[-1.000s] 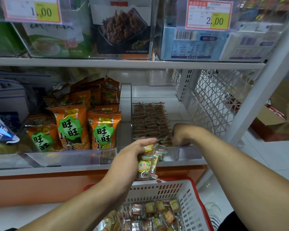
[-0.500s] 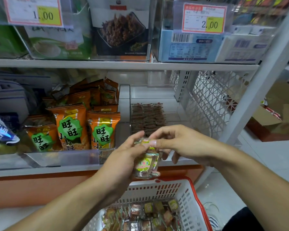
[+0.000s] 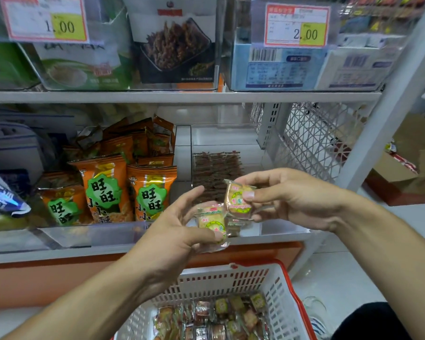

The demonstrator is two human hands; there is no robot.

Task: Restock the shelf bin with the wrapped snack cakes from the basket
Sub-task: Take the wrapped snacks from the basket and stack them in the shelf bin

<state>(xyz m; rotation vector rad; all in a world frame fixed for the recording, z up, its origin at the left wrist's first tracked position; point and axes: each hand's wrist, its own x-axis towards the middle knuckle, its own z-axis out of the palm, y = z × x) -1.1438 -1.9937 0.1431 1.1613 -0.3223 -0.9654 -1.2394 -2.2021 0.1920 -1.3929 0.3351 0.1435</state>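
Head view: right hand (image 3: 297, 197) pinches one snack cake (image 3: 238, 201); left hand (image 3: 174, 231) grips others.

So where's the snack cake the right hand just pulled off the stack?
In the head view, the snack cake is pinched in the right hand, centre frame, just above the left hand's stack.

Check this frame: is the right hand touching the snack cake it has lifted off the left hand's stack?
Touching. The head view shows the right hand pinching the wrapped snack cake, thumb pressed on its front, fingers behind its top edge.
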